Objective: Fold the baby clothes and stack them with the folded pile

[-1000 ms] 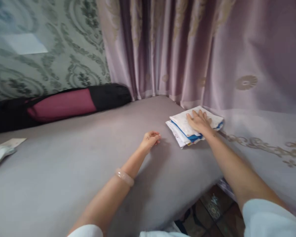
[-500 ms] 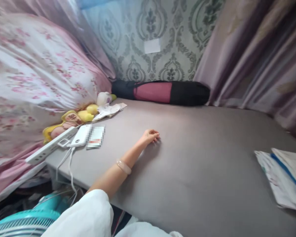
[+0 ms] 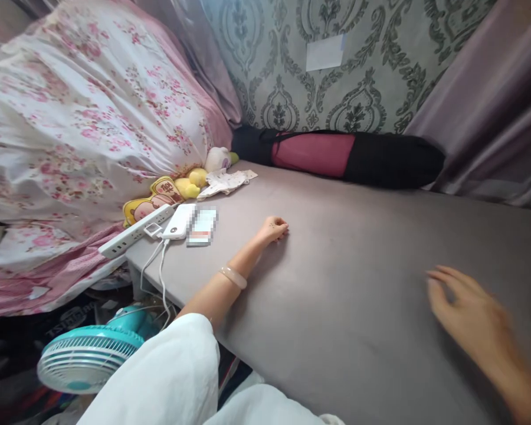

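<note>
My left hand (image 3: pixel 274 229) rests on the grey tabletop (image 3: pixel 336 283), its fingers loosely curled in and nothing visible in them. A pale bangle (image 3: pixel 233 277) circles that forearm below a white sleeve. Over the right part of the table is my right hand (image 3: pixel 473 313), slightly blurred, fingers stretched out and the thumb apart, holding nothing. Left of my left hand lie a phone-like flat thing (image 3: pixel 202 227) with a pixelated face and a white power bank (image 3: pixel 180 222) with a cable plugged in.
A white power strip (image 3: pixel 137 231) lies along the table's left edge, by yellow plush toys (image 3: pixel 188 186) and a crumpled cloth (image 3: pixel 227 183). A long black and dark pink bag (image 3: pixel 312 154) lies against the wall. Below the edge stands a turquoise fan (image 3: pixel 91 354).
My right hand has come into view from the right. The view has swung, so the table things sit further right and the stack at the right is out of sight. My left hand stays put.
</note>
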Available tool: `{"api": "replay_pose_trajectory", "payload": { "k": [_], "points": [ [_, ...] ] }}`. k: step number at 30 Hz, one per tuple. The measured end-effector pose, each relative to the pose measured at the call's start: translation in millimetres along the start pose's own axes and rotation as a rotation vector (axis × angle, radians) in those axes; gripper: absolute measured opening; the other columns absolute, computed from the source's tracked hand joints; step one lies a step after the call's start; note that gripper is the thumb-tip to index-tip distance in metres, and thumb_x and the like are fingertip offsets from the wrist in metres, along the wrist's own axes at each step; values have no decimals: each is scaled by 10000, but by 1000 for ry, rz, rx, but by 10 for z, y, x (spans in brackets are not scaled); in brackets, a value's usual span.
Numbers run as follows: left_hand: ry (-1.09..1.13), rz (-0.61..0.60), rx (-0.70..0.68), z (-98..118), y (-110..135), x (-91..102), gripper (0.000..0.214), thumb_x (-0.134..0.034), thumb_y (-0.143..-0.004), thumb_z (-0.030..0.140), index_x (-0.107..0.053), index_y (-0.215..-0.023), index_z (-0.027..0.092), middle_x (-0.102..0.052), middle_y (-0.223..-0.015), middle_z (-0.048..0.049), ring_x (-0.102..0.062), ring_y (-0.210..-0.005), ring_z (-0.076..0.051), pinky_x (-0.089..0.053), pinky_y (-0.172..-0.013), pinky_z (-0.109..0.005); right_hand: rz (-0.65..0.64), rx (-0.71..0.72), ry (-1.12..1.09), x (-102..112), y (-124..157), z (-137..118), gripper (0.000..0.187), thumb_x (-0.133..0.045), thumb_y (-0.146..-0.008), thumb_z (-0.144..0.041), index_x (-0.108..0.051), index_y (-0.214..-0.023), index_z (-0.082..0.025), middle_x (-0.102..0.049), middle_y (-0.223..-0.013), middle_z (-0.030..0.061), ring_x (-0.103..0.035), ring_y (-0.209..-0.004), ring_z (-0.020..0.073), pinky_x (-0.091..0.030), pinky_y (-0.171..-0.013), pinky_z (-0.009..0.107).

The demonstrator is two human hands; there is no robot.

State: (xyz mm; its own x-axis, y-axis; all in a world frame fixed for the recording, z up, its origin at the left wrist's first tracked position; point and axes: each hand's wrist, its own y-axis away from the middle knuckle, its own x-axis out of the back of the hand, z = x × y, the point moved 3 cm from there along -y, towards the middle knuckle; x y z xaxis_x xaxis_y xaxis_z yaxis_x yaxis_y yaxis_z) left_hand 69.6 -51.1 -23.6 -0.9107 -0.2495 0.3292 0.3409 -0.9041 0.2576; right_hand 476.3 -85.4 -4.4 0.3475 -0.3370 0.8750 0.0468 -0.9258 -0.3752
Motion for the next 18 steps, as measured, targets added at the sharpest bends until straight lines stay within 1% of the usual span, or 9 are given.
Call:
{"api": "replay_pose_trajectory", "payload": {
  "k": [1, 2, 3, 4, 6, 10, 14, 16, 18],
  "points": [
    [-16, -4, -6, 10, -43, 4, 83, -670, -775, 118, -629, -707, 143, -641, -617, -22, -486, -436, -70, -355, -455, -180, -16, 92, -89, -157, -53, -155, 518, -276, -868, -517, -411, -1362, -598, -592, -1281, 50, -538, -1240, 259, -487, -979, 449],
    [-33, -1, -13, 19, -94, 28, 82, -668, -772, 120, -631, -704, 144, -643, -615, -27, -499, -441, -75, -361, -457, -181, -74, 158, -122, -317, -103, -301, 544, -287, -868, -524, -464, -1381, -486, -585, -1299, 79, -531, -1254, 280, -445, -1046, 458],
    [-52, 12, -19, 26, -151, 74, 81, -661, -774, 121, -630, -702, 144, -644, -614, -30, -509, -447, -80, -366, -459, -182, -138, 203, -123, -463, -145, -431, 578, -294, -871, -516, -519, -1374, -342, -567, -1328, 117, -517, -1272, 305, -416, -1079, 489],
    [-72, 35, -26, 29, -213, 144, 81, -648, -778, 121, -629, -704, 146, -644, -615, -32, -517, -452, -84, -370, -463, -183, -176, 225, -113, -582, -177, -540, 591, -287, -879, -507, -558, -1335, -246, -551, -1349, 147, -509, -1279, 320, -403, -1086, 503],
    [-120, 105, -42, 25, -343, 350, 73, -621, -785, 121, -633, -718, 148, -646, -630, -34, -529, -469, -90, -381, -481, -187, -226, 255, -72, -760, -201, -702, 600, -284, -894, -487, -577, -1280, -132, -518, -1384, 190, -489, -1290, 339, -410, -1067, 518],
    [-240, 277, -65, -19, -561, 918, 88, -586, -780, 133, -672, -801, 143, -687, -749, -63, -592, -589, -121, -437, -589, -213, -187, 271, 17, -933, -140, -814, 615, -256, -921, -471, -526, -1315, -83, -496, -1403, 218, -459, -1309, 341, -362, -1089, 532],
    [-383, 427, -63, -52, -685, 1442, 193, -574, -764, 132, -707, -904, 137, -706, -920, -100, -637, -868, -201, -463, -803, -275, -147, 282, 76, -1006, -72, -809, 626, -200, -942, -471, -492, -1355, -103, -501, -1411, 200, -433, -1336, 328, -315, -1122, 530],
    [-450, 492, -58, -60, -725, 1636, 222, -585, -756, 151, -719, -932, 138, -688, -1015, -120, -598, -1027, -252, -432, -916, -315, -146, 284, 92, -1018, -61, -810, 634, -181, -949, -465, -500, -1348, -90, -505, -1409, 199, -432, -1337, 327, -306, -1130, 523],
    [-504, 553, -59, -74, -764, 1789, 242, -623, -736, 198, -729, -945, 139, -627, -1165, -147, -499, -1188, -318, -370, -1019, -368, -148, 282, 102, -1020, -59, -817, 643, -171, -955, -458, -511, -1338, -69, -505, -1410, 200, -430, -1339, 327, -299, -1137, 506]
  ]
}}
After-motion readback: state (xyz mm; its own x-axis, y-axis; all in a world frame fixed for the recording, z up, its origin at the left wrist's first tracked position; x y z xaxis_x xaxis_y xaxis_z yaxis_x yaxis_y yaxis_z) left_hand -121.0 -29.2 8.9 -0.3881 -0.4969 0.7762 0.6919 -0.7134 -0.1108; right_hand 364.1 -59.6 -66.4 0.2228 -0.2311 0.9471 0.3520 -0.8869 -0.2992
